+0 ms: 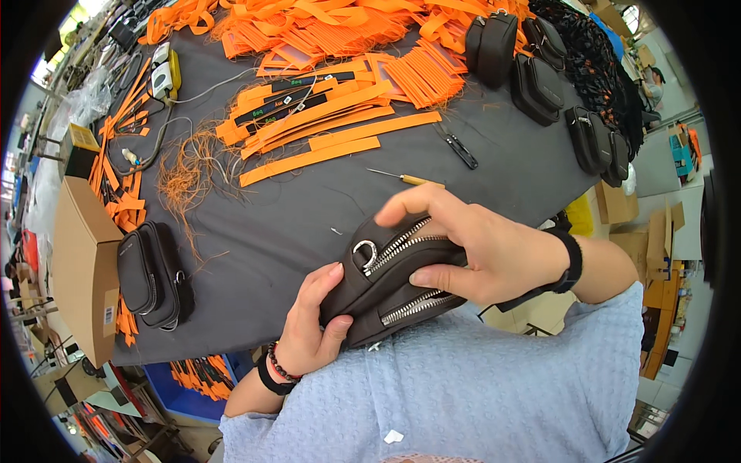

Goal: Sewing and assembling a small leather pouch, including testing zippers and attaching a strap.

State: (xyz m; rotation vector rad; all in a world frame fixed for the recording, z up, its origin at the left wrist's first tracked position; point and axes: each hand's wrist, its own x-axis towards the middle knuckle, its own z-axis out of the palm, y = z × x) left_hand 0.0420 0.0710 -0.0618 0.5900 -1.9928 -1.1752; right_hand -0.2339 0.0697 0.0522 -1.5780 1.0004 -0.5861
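Note:
A small dark leather bag [359, 309] with silver zippers and a metal D-ring is held in front of my body. My left hand [312, 324] grips its left end, thumb and fingers on the leather. My right hand [478, 255] holds its upper right side, with the thumb pressed on the front and some fingers in the open zipped top, partly hidden; the index finger arches over it. A wooden-handled awl [413, 180] and black thread snips [461, 152] lie beyond the bag on the grey-covered table [270, 231].
Orange strips [340, 143] and loose threads cover the back. Several black bags [532, 89] stand at right, another pair [150, 274] at left. A cardboard box [85, 262] edges the table's left; a corded device [160, 77] lies behind. A blue crate [166, 393] sits below.

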